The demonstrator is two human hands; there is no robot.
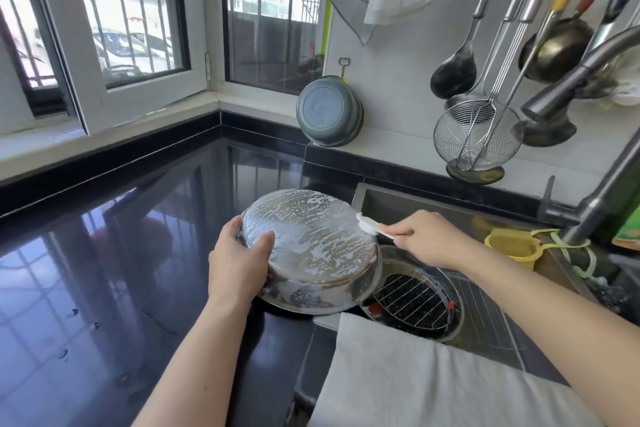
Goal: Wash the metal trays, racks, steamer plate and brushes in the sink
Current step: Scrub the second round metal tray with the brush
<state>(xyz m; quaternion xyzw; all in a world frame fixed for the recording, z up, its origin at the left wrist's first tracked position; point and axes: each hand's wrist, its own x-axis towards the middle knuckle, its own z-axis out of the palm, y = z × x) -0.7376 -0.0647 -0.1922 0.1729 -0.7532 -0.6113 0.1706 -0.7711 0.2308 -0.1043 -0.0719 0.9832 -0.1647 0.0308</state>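
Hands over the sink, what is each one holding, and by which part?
Left hand grips the round soapy metal tray by its left rim; right hand holds the white brush by its handle.

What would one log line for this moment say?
left hand holds soapy round tray | right hand scrubs it with white brush | rack in sink

Bright daylight enters through the barred, white-framed windows (138, 21) at upper left, leaving the street outside pale and overexposed. The glossy black stone tabletop (104, 253) mirrors the window frames and bars in bluish glare. Highlights gleam on the hanging stainless-steel ladles and wire skimmer (481, 94) and the curved metal tap (588, 73). Shadows are soft. Wide-angle distortion bends the window frames and utensil handles near the edges, where detail turns slightly soft; the centre stays sharp.
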